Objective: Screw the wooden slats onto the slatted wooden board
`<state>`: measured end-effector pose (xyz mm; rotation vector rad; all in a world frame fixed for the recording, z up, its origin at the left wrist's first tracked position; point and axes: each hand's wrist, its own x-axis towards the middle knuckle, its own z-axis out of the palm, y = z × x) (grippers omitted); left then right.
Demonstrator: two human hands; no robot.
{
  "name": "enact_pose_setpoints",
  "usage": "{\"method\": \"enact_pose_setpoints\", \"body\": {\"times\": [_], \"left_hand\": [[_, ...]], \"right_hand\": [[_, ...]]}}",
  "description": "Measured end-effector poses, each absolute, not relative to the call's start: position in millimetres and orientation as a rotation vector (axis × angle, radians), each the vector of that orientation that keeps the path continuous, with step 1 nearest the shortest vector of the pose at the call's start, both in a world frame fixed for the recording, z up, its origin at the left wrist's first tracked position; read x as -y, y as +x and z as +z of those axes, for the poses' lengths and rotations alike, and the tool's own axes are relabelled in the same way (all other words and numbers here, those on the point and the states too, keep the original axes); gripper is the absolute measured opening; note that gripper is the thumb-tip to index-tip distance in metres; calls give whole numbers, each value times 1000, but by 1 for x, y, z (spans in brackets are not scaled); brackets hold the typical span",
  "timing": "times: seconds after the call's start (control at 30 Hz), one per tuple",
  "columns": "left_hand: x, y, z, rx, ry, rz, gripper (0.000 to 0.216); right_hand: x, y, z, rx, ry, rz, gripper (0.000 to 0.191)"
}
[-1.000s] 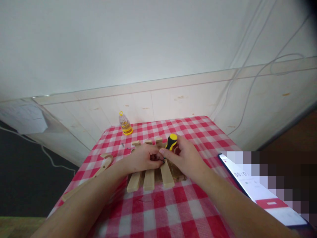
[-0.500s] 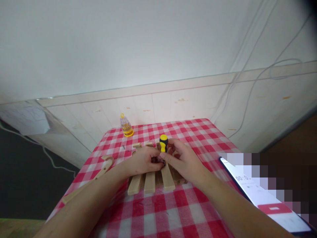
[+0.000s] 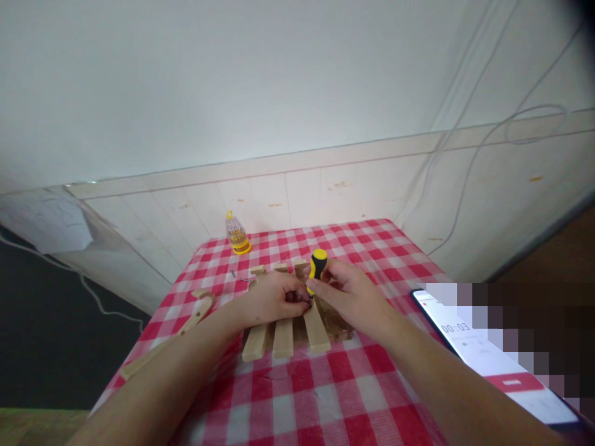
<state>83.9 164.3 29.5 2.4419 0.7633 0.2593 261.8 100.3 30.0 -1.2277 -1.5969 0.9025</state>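
A set of wooden slats (image 3: 282, 337) lies joined side by side on the red-checked tablecloth (image 3: 334, 396). My left hand (image 3: 272, 298) rests curled on top of the slats, its fingertips pinched at a small dark thing beside the screwdriver's tip. My right hand (image 3: 348, 294) grips a stubby yellow-and-black screwdriver (image 3: 317, 266) that stands nearly upright with its tip down on the slats. The two hands touch at the fingertips.
A curved wooden piece (image 3: 198, 308) lies to the left with a long strip running toward the table's near-left edge. A small yellow bit holder (image 3: 237, 235) stands at the back. Loose screws (image 3: 232, 273) lie near it. A phone (image 3: 493, 365) showing a timer sits right.
The screwdriver handle swung left to upright, then leaned back right. Both hands stayed on the slats. The phone timer has advanced.
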Motion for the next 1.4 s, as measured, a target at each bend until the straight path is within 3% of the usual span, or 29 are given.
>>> {"method": "enact_pose_setpoints", "body": {"times": [0.17,0.37,0.7,1.03,1.23,1.4], "left_hand": [[-164,84,33,-752,2471,247,9],[-165,84,33,-754,2469,232,10],[-166,84,32,-732,2510,220,12],[-165,84,34,-760,2508,198,10],[-165,84,32,-744,2457,235,11],[-165,85,33,-729,2482,230,13]], "right_hand": [[-100,258,31,1587,-1360,679,23],[-98,260,29,1595,-1140,964,19],[-100,257,31,1602,-1294,865,26],[-98,261,30,1705,-1189,843,16],[-100,255,29,1643,-1348,675,24],[-97,259,30,1707,-1067,875,26]]}}
